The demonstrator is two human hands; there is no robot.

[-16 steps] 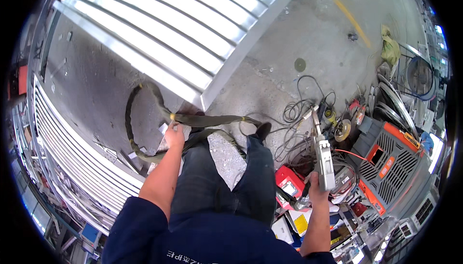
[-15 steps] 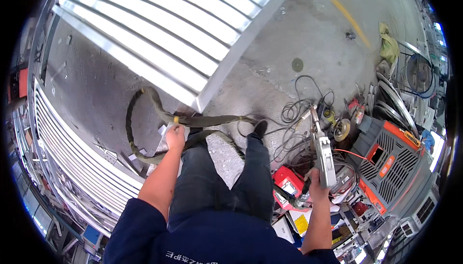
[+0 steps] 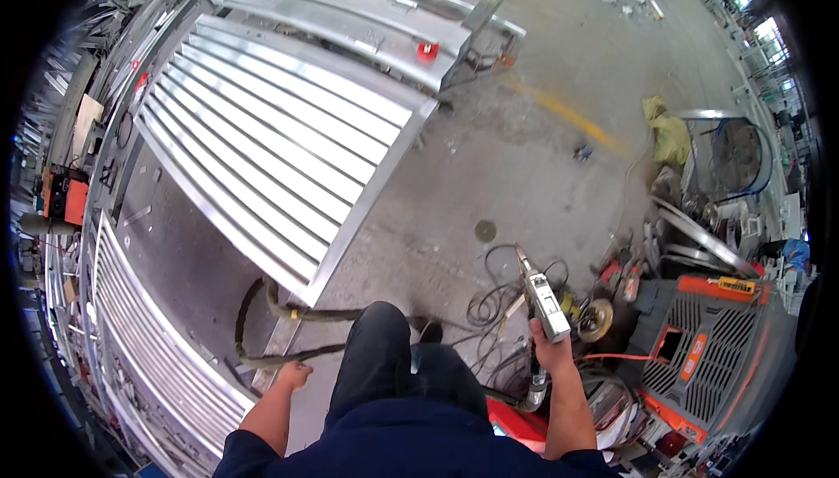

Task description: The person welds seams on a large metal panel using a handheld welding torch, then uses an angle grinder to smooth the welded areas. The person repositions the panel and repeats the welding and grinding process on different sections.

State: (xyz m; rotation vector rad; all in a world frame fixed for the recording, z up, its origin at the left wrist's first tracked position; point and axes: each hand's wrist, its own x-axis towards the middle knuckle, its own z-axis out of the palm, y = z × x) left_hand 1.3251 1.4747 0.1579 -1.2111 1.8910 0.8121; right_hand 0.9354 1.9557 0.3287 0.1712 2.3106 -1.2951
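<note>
floor [image 3: 542,181]: grey, scuffed, carrying the metal stock; clutter crowds its right edge.
bright slatted panel [image 3: 271,155]: the broadest piece, its nearest corner pointing toward the person's legs.
second slatted panel [image 3: 166,338]: along the floor's left side, its near end close to the left forearm.
channel beam [image 3: 341,10]: beyond the far edge of the bright slatted panel.
grey and orange machine [image 3: 699,356]: at the floor's right edge, vented face showing.
dark sleeved hose [image 3: 323,313]: looped on the floor just off the bright slatted panel's nearest corner, one strand running behind the knee.
fan [image 3: 738,159]: round, by the floor's right edge, beside a yellow-green cloth [image 3: 669,135].
red case [image 3: 517,426]: low, between the person's leg and right forearm.
hand tool [image 3: 544,303]: pale body, tapered tip pointing away from the person, held above thin coiled cables [image 3: 482,308].
right hand [image 3: 551,349]: closed around the hand tool near its rear end.
left hand [image 3: 297,377]: fingers partly curled, just beside the hose's near strand; cannot tell whether it touches or grips it.
small red item [image 3: 427,51]: on the channel beam, near its right end.
</note>
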